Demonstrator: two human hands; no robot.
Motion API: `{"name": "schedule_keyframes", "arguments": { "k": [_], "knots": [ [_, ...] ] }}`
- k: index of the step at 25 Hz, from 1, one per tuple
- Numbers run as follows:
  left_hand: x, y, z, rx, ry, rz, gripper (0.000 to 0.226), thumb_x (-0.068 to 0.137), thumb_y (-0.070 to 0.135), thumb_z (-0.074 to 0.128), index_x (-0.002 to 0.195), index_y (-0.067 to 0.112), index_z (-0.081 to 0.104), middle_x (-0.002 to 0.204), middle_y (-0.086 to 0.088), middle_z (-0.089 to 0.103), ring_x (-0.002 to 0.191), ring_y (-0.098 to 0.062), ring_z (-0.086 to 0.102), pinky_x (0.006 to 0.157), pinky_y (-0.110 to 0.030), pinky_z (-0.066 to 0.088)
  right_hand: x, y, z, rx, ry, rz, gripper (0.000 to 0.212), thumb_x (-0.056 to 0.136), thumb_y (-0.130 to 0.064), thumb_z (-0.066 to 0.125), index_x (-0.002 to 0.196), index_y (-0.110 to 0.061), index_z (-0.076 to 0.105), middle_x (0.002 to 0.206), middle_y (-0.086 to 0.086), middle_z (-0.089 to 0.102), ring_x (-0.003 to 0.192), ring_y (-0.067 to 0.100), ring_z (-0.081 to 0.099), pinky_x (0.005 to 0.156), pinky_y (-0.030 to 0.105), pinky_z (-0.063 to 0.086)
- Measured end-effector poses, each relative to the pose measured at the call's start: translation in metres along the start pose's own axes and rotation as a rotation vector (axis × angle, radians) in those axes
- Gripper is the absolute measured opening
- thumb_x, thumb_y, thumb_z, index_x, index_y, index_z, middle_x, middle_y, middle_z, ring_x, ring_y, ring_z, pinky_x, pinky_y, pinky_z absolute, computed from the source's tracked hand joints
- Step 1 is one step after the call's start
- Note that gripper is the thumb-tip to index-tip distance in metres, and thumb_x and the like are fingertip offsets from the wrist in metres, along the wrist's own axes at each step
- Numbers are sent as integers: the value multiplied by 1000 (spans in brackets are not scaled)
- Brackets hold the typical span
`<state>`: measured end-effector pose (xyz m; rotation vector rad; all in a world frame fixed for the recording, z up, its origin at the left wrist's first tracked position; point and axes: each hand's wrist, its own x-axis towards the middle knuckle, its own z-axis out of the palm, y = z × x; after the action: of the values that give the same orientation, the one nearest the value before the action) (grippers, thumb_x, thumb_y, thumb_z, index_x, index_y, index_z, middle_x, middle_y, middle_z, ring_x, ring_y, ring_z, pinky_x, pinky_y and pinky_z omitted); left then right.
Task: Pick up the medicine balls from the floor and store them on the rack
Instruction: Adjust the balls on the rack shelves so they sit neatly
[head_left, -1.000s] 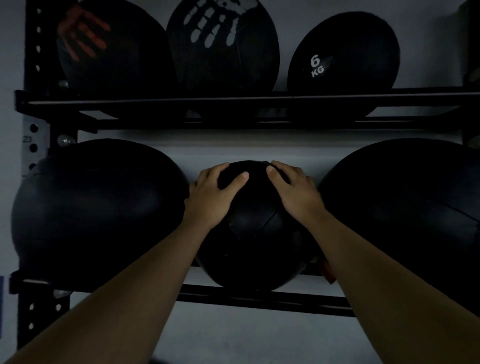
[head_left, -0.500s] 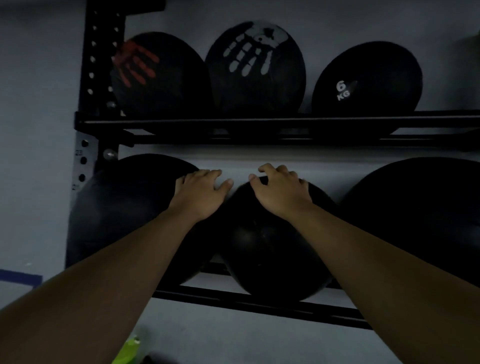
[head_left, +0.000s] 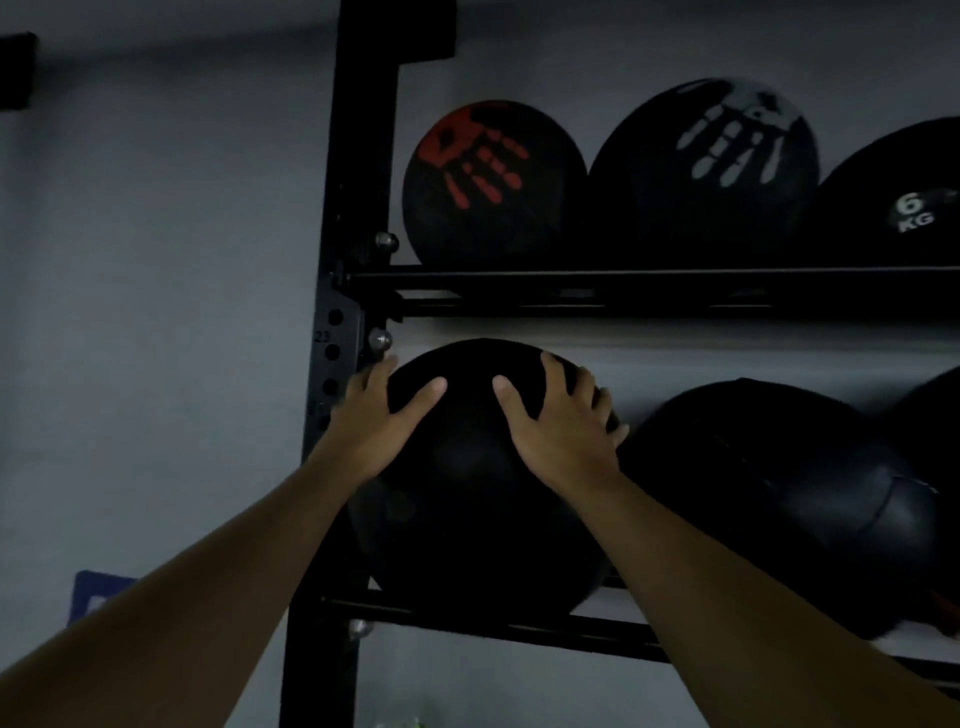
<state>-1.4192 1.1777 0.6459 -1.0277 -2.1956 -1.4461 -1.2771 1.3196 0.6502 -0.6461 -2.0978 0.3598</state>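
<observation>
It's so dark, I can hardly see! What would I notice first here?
Probably the left hand and right hand spread on the big black ball on the lower shelf. Above sit the red-handprint ball and, right of it, the white-handprint ball.

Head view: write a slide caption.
Black medicine ball on the rack's lower shelf, left hand and right hand resting on it.

The room is dim, and all of it has a grey-blue cast. A plain grey wall (head_left: 156, 312) fills the left half and shows again between the shelves of the black steel rack (head_left: 358, 156), whose perforated upright stands against it. A dark rectangular block (head_left: 15, 70) sits on the wall near the top left corner, and a blue rectangular mark (head_left: 96, 590) shows low by the left edge, partly hidden
</observation>
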Motion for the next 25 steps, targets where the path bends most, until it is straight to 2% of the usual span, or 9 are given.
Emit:
{"name": "schedule_keyframes", "arguments": {
  "k": [2,5,12,16,19,21,23,25],
  "knots": [
    [-2,-8,16,-126,23,-35,98,77,93,39,159,44,21,170,-6,21,153,-39,27,120,-63,27,-4,5,7,18,73,16,81,88,-84,25,158,-45,12,171,4,8,157,36,2,120,71,3],
    [-1,0,32,-66,139,-25,91,82,89,36,158,41,24,167,-7,25,150,-41,29,118,-66,24,-2,17,3,75,71,37,77,85,-86,27,154,-55,14,171,-3,9,157,33,5,120,70,5],
    [0,-7,30,-65,121,19,92,83,88,31,160,39,22,168,-8,24,151,-41,26,118,-66,20,-2,18,4,45,83,40,73,87,-84,27,154,-58,13,170,-5,10,156,32,7,121,68,9],
    [-1,-10,29,-104,161,123,86,89,82,33,159,33,28,167,-5,28,153,-33,27,122,-63,20,-3,15,-1,-4,11,47,75,88,-84,24,156,-56,7,172,-5,6,157,32,5,121,67,10],
    [-3,-9,26,-74,171,267,75,94,77,35,154,33,40,161,-1,40,150,-28,35,121,-60,26,-3,21,-21,-81,-138,2,76,90,-83,21,157,-55,-1,173,-4,-1,158,31,2,122,65,8],
    [-3,5,22,-53,133,351,74,90,77,36,147,32,49,155,2,49,146,-23,43,120,-59,31,-1,29,-44,-203,-175,-59,73,94,-79,20,159,-51,0,173,-2,6,158,30,11,123,65,6],
    [-3,34,22,-46,94,436,72,87,74,42,141,30,56,148,5,56,139,-19,50,118,-55,36,1,44,-76,-266,-86,-103,70,97,-73,22,160,-46,9,170,2,22,154,30,25,123,62,11],
    [-2,65,22,-39,46,507,57,92,63,54,138,30,59,143,6,59,135,-18,53,117,-50,39,7,56,-107,-257,18,-96,66,99,-68,27,159,-42,19,166,4,31,149,31,33,121,58,19]
  ]
}}
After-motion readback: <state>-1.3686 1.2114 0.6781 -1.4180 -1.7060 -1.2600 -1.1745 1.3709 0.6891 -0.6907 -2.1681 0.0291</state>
